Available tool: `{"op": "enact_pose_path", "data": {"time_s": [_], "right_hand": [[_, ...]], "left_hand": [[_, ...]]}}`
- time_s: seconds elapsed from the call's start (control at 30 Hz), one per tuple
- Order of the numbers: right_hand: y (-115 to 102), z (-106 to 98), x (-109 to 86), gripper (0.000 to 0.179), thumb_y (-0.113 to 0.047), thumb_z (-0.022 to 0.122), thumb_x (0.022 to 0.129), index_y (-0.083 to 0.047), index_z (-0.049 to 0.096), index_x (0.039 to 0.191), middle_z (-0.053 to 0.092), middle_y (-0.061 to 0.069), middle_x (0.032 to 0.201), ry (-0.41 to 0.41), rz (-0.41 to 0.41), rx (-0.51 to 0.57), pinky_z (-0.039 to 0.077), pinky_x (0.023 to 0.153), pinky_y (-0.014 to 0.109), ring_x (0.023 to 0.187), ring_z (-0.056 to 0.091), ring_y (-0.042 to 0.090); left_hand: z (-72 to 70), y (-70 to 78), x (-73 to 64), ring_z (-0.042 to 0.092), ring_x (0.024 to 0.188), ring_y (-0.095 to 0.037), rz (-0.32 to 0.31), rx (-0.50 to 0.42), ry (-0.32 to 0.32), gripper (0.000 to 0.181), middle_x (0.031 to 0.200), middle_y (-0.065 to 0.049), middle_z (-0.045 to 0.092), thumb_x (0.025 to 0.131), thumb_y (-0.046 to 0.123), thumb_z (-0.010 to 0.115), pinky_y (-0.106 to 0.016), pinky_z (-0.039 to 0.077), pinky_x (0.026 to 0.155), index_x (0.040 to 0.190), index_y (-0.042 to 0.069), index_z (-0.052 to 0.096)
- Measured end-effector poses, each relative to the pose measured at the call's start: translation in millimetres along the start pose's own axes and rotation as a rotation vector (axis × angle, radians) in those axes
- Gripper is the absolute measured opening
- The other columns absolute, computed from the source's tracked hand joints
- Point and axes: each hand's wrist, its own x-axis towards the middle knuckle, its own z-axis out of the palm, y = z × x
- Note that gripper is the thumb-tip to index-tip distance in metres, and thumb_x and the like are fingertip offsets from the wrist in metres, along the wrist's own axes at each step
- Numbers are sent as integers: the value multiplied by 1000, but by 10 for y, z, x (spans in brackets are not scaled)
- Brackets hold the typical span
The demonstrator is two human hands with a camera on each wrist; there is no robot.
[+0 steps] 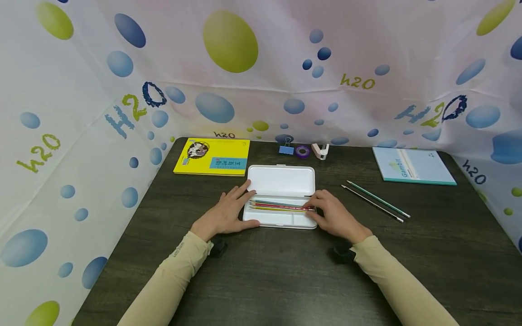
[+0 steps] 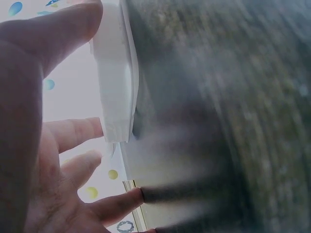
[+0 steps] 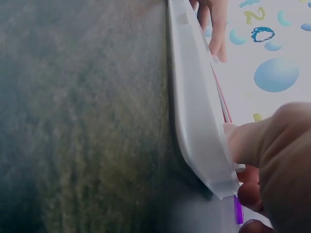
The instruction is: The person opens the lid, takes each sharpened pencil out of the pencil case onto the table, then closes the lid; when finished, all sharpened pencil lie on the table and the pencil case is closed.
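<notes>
A white pencil case (image 1: 281,180) lies with its lid tipped back on the dark table. Several coloured pencils (image 1: 277,206), red and yellow among them, lie lengthwise in its long compartment. My left hand (image 1: 228,212) spreads against the case's left end, thumb at the front corner and fingers by the lid hinge. Inside the right end, my right hand (image 1: 332,213) pinches the ends of the pencils between thumb and curled fingers. From the right wrist, the case wall (image 3: 199,92) partly hides those fingertips.
Right of the case lie a green pencil (image 1: 379,199) and a white pencil (image 1: 373,203). Behind are a yellow book (image 1: 228,149), a blue binder clip (image 1: 286,149), purple tape (image 1: 302,151), a white stapler (image 1: 321,151) and a pale blue notebook (image 1: 416,166). A printed curtain (image 1: 285,81) borders the table.
</notes>
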Motion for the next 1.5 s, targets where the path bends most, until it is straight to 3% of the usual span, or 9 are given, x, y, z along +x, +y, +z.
{"op": "enact_pose_path", "data": {"time_s": [0.6, 1.0, 1.27, 1.5], "right_hand": [[35, -46, 14, 7, -9, 76, 89, -13, 75, 95, 64, -2, 95, 22, 0, 53, 51, 77, 38, 88, 58, 13], [52, -113, -9, 11, -8, 76, 88, -10, 77, 99, 67, -3, 93, 65, 6, 62, 53, 72, 41, 85, 61, 13], [83, -111, -47, 10, -12, 79, 86, -16, 79, 95, 67, -8, 89, 84, 25, 41, 46, 71, 36, 85, 55, 14], [116, -127, -113, 10, -10, 79, 86, -16, 78, 93, 70, -7, 91, 108, 81, 92, 50, 73, 39, 87, 58, 13]], "left_hand": [[-14, 14, -8, 18, 148, -44, 15, 14, 0, 98, 167, -6, 7, 84, 72, 62, -70, 21, 110, 157, 14, 31], [-12, 14, -5, 19, 147, -45, 13, 20, 1, 98, 167, -6, 8, 84, 72, 62, -71, 21, 110, 157, 15, 32], [-10, 26, -15, 18, 148, -44, 7, 14, -1, 98, 167, -6, 7, 84, 72, 61, -70, 20, 110, 157, 15, 31], [-14, 30, -18, 19, 148, -44, 7, 21, 8, 98, 167, -6, 8, 84, 72, 61, -70, 21, 110, 157, 15, 31]]}}
